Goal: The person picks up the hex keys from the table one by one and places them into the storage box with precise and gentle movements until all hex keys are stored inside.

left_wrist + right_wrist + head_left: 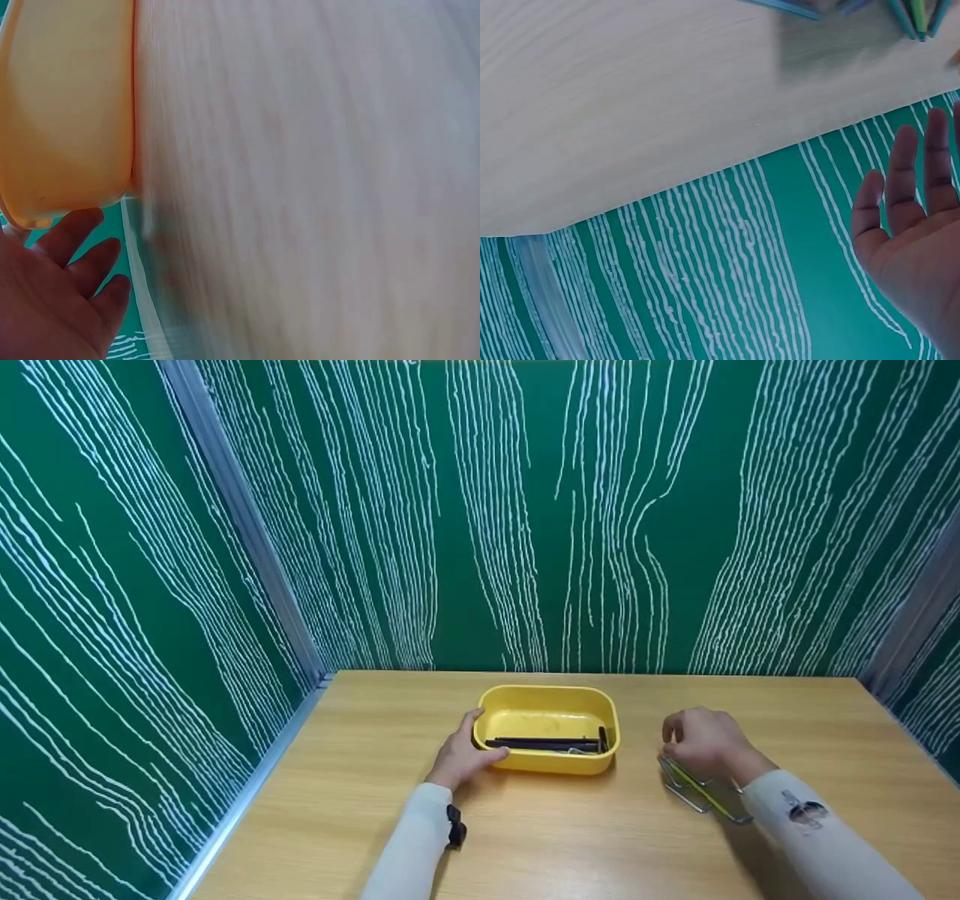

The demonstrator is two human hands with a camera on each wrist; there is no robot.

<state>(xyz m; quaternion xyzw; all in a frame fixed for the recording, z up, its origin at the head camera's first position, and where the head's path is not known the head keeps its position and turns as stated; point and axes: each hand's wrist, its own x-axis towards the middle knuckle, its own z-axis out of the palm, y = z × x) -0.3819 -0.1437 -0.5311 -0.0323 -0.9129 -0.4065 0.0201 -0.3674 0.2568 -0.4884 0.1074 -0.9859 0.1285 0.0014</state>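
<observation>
A yellow plastic tub [555,765] stands on the table, with several dark thin rods [540,744] lying along its near side. My left hand [461,757] grips the tub's left end, thumb at the front rim and fingers around the far corner. In the left wrist view, the fingertips [90,217] meet the tub's wall [67,112]. To the tub's right, my right hand [705,739] hovers with loosely bent fingers over several silver rods with bent ends and a yellow-green rod [701,789]. The right wrist view shows relaxed fingers [904,176], the thumb hidden, beside the green rod [919,15].
The wooden table [360,810] ends at a green wall [480,585] with white wavy lines. A metal post [247,510] rises at the left corner, and another post [915,600] stands at the right.
</observation>
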